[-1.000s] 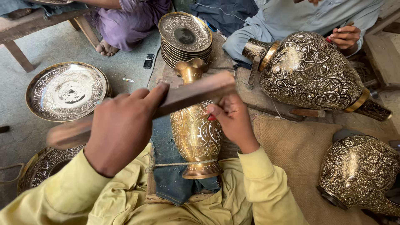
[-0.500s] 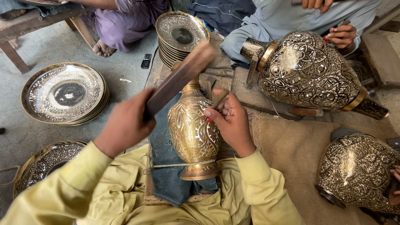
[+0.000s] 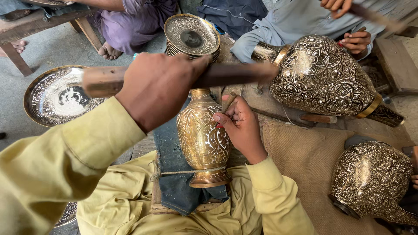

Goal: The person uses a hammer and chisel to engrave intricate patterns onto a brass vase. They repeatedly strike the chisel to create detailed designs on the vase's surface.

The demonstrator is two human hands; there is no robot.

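My left hand (image 3: 159,87) grips a long wooden mallet stick (image 3: 226,75) held level above a small engraved brass vase (image 3: 202,137). The vase lies on blue cloth (image 3: 174,182) in my lap, tied down by a thin cord (image 3: 174,173) near its foot. My right hand (image 3: 241,126) rests against the vase's right shoulder and pinches a small chisel (image 3: 228,102) whose tip touches the brass. The stick's far end hovers over the chisel's top. Both sleeves are pale yellow.
A large engraved vase (image 3: 324,78) lies on its side at the upper right, with another person's hands (image 3: 357,41) on it. A second big vase (image 3: 370,178) sits at lower right on burlap (image 3: 300,156). Stacked plates (image 3: 191,32) stand behind; an engraved tray (image 3: 56,93) lies left.
The stick swung from level up to a raised tilt, and is now back down, level over the chisel. My right hand stayed on the vase with the chisel.
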